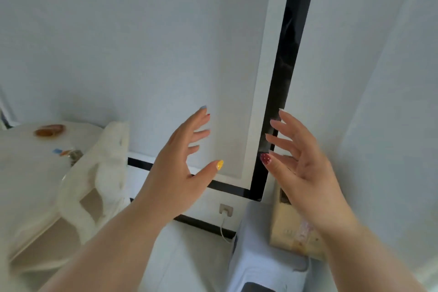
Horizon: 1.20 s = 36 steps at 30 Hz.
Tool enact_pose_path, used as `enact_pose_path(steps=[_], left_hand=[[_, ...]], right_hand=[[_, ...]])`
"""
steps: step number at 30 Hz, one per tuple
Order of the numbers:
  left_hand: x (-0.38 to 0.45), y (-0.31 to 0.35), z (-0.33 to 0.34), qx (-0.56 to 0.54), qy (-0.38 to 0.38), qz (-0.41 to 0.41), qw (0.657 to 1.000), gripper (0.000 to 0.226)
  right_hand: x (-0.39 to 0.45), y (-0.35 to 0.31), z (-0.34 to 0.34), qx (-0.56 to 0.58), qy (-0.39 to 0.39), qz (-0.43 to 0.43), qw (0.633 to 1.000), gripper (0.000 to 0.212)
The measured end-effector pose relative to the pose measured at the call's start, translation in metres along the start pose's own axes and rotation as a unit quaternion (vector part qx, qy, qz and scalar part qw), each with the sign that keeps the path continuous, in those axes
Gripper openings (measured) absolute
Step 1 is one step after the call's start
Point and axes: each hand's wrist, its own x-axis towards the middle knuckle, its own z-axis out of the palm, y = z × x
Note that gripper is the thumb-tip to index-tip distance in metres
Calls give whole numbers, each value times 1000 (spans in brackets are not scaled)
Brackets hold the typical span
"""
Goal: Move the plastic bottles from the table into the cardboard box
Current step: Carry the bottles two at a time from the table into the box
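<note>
My left hand (pixel 182 161) and my right hand (pixel 301 163) are both raised in front of a white wall, palms facing each other, fingers spread, with nothing in them. A cardboard box (pixel 288 227) stands low at the right on a pale blue covered surface (pixel 258 256), partly hidden behind my right hand and wrist. A white table (pixel 26 173) is at the left edge. No plastic bottle shows in this blurred view.
A white carved chair (pixel 94 180) stands beside the table. Small items lie on the table, among them an orange-brown round thing (pixel 48 130). A wall socket (pixel 225 210) with a white cable sits low on the wall. A black trim strip (pixel 282 78) runs up the wall.
</note>
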Motion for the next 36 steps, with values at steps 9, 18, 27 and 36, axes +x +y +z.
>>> enact_pose_path(steps=[9,18,27,36], left_hand=[[-151,41,-173,100,133,-70,984,83],[-355,93,-379,231,249,-151,928,82],[-558,141,-559,340,335,-234,847,83],[-645,117,-683,362,402,-263,799,81]], right_hand=[[-65,-106,139,100,-129,-53,985,70],[-163,-238,353,231,-264,-101,931,69],[-290,-369,552,328,-351,-108,870,71],[-333,-440,720,347,-413,-137,831,70]])
